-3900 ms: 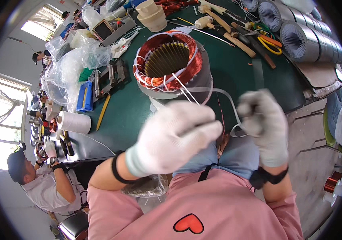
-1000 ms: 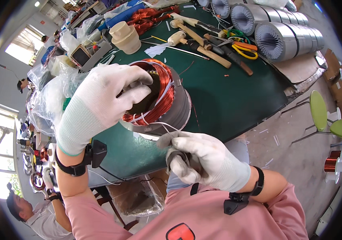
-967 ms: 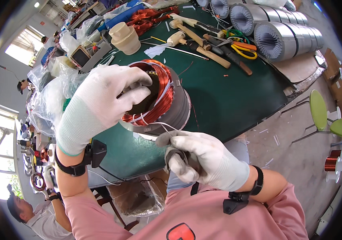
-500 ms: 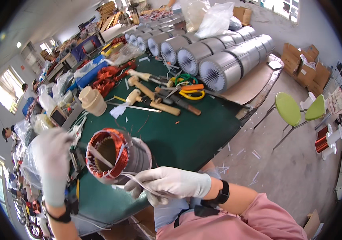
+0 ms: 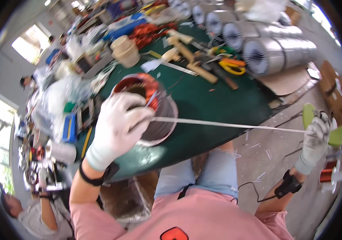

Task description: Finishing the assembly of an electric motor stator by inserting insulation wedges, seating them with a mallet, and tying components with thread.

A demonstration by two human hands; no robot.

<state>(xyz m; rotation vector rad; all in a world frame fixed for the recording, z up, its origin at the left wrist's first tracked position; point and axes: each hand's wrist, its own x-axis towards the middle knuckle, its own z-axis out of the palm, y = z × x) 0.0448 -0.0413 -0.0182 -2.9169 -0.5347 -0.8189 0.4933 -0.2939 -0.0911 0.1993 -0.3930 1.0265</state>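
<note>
A motor stator (image 5: 164, 120) with a ring of red-orange copper winding (image 5: 152, 87) stands on the green table. Over the near side of its winding, my gloved left hand (image 5: 115, 124) has its fingers curled, and its fingertips meet the end of a white cord (image 5: 227, 125). That cord runs taut to the right, past the table edge. Far out to the right, my gloved right hand (image 5: 317, 140) is closed round the cord's other end. My left hand hides part of the stator's opening and winding.
Behind the stator lie mallets (image 5: 203, 73), yellow-and-orange-handled scissors (image 5: 233, 66) and a metal ruler (image 5: 179, 69). Silver stator cores (image 5: 275, 56) line the back right. A beige plastic part (image 5: 125, 51) stands back left. Copper-wire spools (image 5: 331, 175) are by the floor; a person (image 5: 39, 212) sits lower left.
My right hand has moved from beside the stator far out to the right, drawing the cord straight. The left hand has come from the left onto the winding. The view has shifted too.
</note>
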